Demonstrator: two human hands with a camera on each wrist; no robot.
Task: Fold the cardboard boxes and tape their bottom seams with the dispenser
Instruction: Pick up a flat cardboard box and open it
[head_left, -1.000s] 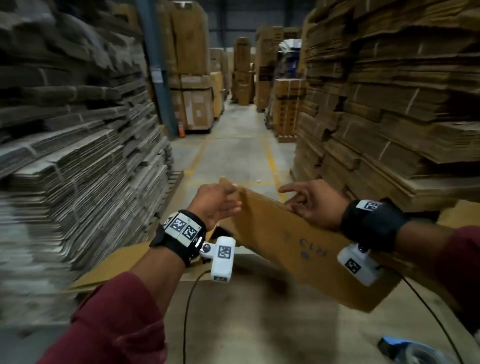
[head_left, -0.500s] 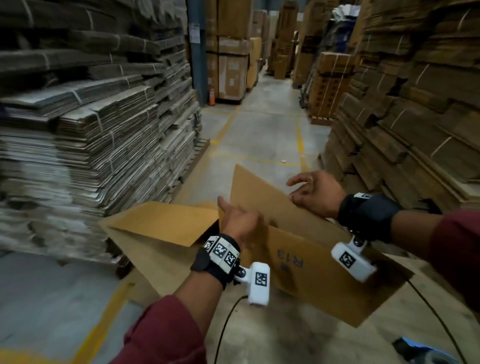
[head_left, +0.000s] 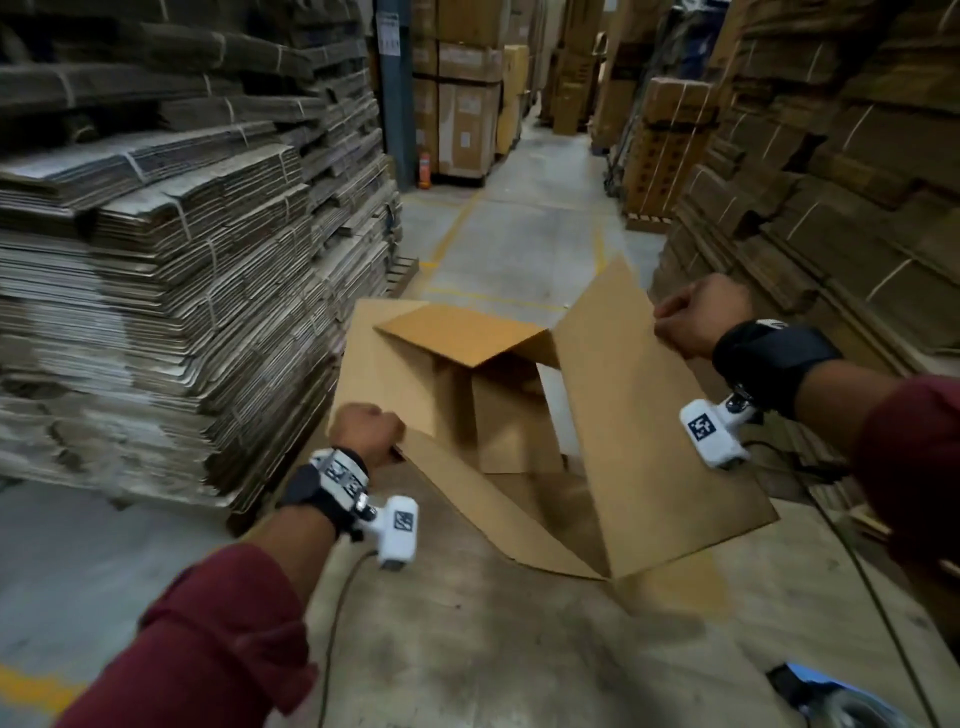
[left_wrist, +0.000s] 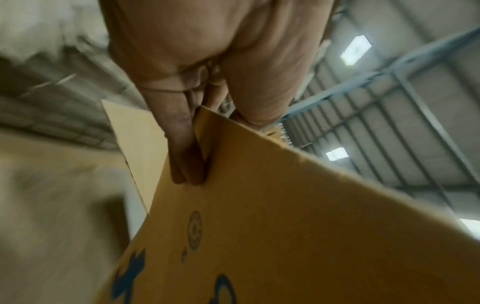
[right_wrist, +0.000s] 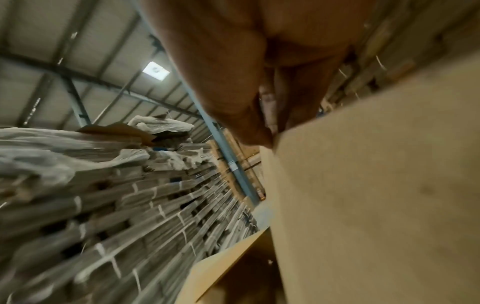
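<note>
A brown cardboard box (head_left: 639, 426) hangs between my hands, pulled open into a tube with its flaps loose. My left hand (head_left: 366, 434) grips the near-left panel edge; in the left wrist view the fingers (left_wrist: 182, 144) curl over the printed cardboard (left_wrist: 285, 226). My right hand (head_left: 696, 317) pinches the upper edge of the right panel; in the right wrist view the thumb and fingers of that hand (right_wrist: 262, 123) close on the pale panel (right_wrist: 376, 185). A blue tape dispenser (head_left: 831, 696) lies on the floor at the bottom right, partly cut off.
Tall bundles of flat cardboard (head_left: 156, 260) stack on the left, more stacks (head_left: 831, 182) on the right. A concrete aisle (head_left: 519, 234) runs ahead to packed cartons (head_left: 467, 104) and a blue post (head_left: 392, 78). Cables (head_left: 337, 597) trail from both wrists.
The flat box has been pulled open: my left hand moved down and left with one panel, my right hand up and right with the other. The view tilted down.
</note>
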